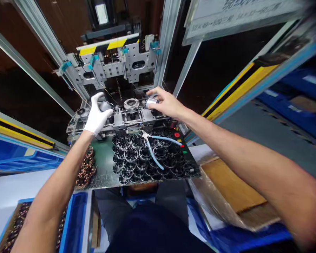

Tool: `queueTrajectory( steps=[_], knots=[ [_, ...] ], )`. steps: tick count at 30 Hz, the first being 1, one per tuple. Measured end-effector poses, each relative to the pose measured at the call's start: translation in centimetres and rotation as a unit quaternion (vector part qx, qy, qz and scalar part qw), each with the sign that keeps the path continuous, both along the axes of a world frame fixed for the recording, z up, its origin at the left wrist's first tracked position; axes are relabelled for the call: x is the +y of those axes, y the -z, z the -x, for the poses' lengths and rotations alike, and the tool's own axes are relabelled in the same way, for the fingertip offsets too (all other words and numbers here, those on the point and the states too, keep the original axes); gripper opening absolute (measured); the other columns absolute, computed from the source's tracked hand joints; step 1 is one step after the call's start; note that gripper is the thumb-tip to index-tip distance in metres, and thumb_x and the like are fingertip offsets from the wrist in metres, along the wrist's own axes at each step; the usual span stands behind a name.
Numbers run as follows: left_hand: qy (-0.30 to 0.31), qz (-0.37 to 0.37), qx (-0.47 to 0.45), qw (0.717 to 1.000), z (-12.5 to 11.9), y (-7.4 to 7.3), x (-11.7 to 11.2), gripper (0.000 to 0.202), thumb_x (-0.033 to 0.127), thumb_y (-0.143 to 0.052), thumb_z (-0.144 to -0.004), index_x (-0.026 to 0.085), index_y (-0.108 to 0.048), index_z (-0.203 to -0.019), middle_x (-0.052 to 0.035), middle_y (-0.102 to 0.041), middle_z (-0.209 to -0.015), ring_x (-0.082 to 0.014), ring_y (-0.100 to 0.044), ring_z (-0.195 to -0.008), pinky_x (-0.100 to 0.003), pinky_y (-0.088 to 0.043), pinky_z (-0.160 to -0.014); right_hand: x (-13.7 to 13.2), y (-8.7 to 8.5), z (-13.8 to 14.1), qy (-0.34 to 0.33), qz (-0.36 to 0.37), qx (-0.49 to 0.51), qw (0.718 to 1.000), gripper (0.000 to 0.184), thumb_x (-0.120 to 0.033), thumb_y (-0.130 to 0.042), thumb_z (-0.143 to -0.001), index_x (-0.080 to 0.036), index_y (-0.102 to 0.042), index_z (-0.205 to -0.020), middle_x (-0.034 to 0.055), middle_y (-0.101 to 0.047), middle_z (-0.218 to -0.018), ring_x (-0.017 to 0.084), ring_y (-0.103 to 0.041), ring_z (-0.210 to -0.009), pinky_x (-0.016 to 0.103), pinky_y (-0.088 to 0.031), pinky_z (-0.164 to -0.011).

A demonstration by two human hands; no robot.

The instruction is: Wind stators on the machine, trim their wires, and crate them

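Note:
My left hand [97, 114], in a white glove, curls its thumb and fingers around a grey metal cylinder [105, 106] at the left of the machine fixture [119, 118]. Bare, my right hand [166, 102] grips a shiny silver metal cylinder [151, 102] at the fixture's right side. Between the hands a round metal holder [131, 104] sits on the fixture. Thin copper-coloured wire runs down towards the left hand from the upper plate [113, 68]. Pliers with blue handles [158, 160] lie open on rows of black-and-silver ring cores [131, 154] in front of the fixture.
Copper-wound cores [88, 170] stand at the left of the green worktop [104, 161]. Coloured buttons [181, 140] line its right edge. Yellow-black guards [226, 93] flank both sides. A plastic-lined carton [229, 186] is at right; a blue crate [77, 214] of wound cores is lower left.

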State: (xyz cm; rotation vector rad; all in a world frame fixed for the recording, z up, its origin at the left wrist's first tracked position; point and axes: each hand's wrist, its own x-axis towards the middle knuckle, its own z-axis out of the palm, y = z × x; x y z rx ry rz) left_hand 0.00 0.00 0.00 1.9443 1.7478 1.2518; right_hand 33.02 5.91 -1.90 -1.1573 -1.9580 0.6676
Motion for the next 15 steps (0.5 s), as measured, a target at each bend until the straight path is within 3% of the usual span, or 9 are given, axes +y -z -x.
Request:
queueTrajectory(
  steps=[2,4,7,8,10,13,15],
  knots=[
    [0.014,0.023,0.009,1.000,0.4,-0.6,-0.1,0.069,0.034,-0.076,-0.080,0.022,-0.061,-0.147,-0.0084,-0.074,-0.125,-0.0293,-0.072,-0.113,-0.050,-0.062,-0.112,-0.2,-0.6,-0.2,-0.005,-0.009,-0.004,1.000,0.055,-0.038,-0.080,-0.084,-0.023,-0.086,-0.137,0.0065,-0.083,-0.111,0.026,-0.072,-0.094,0.050,-0.061,-0.101],
    [0.012,0.026,0.023,0.999,0.6,-1.1,-0.1,0.062,0.035,-0.077,-0.083,0.024,-0.063,-0.142,-0.0067,-0.076,-0.120,-0.0279,-0.074,-0.108,-0.047,-0.065,-0.107,-0.5,-1.0,-0.4,-0.004,-0.017,-0.004,1.000,0.052,-0.040,-0.084,-0.084,-0.022,-0.088,-0.132,0.0071,-0.084,-0.112,0.025,-0.073,-0.092,0.048,-0.062,-0.100],
    [-0.021,-0.009,0.053,0.998,0.2,-1.3,-0.1,0.074,0.034,-0.088,-0.078,0.022,-0.064,-0.147,-0.0101,-0.077,-0.142,-0.0305,-0.075,-0.125,-0.044,-0.063,-0.114,-0.9,-0.6,-0.1,0.011,-0.030,0.004,0.999,0.075,-0.047,-0.094,-0.077,-0.019,-0.081,-0.145,0.0113,-0.084,-0.124,0.026,-0.076,-0.093,0.048,-0.067,-0.096],
    [-0.030,-0.011,0.071,0.997,0.0,-1.1,-0.2,0.078,0.035,-0.091,-0.077,0.022,-0.065,-0.150,-0.0105,-0.075,-0.151,-0.0320,-0.073,-0.135,-0.044,-0.060,-0.121,-1.0,-0.2,0.1,0.017,-0.033,0.006,0.999,0.078,-0.048,-0.096,-0.076,-0.019,-0.080,-0.147,0.0121,-0.084,-0.126,0.028,-0.077,-0.097,0.049,-0.067,-0.098],
    [-0.042,0.022,0.102,0.994,-0.6,-0.3,-0.2,0.077,0.038,-0.093,-0.079,0.022,-0.070,-0.151,-0.0101,-0.076,-0.157,-0.0339,-0.071,-0.144,-0.046,-0.055,-0.130,-1.1,0.8,0.6,0.029,-0.032,0.000,0.999,0.068,-0.044,-0.096,-0.075,-0.018,-0.084,-0.137,0.0120,-0.086,-0.122,0.030,-0.078,-0.102,0.051,-0.067,-0.102],
    [-0.055,0.098,0.119,0.986,-1.1,1.6,-0.3,0.064,0.041,-0.096,-0.079,0.021,-0.080,-0.137,-0.0110,-0.085,-0.141,-0.0366,-0.078,-0.135,-0.050,-0.059,-0.126,-1.0,2.1,1.1,0.045,-0.012,-0.017,0.999,0.051,-0.038,-0.097,-0.070,-0.017,-0.087,-0.115,0.0100,-0.086,-0.103,0.030,-0.078,-0.092,0.053,-0.068,-0.098],
    [-0.059,0.114,0.118,0.985,-1.0,2.6,-0.3,0.064,0.044,-0.098,-0.078,0.021,-0.081,-0.135,-0.0118,-0.087,-0.136,-0.0382,-0.080,-0.130,-0.052,-0.061,-0.122,-0.8,2.5,1.1,0.055,-0.005,-0.021,0.998,0.053,-0.040,-0.099,-0.068,-0.017,-0.086,-0.114,0.0089,-0.085,-0.099,0.030,-0.077,-0.089,0.053,-0.067,-0.097]
  ],
)
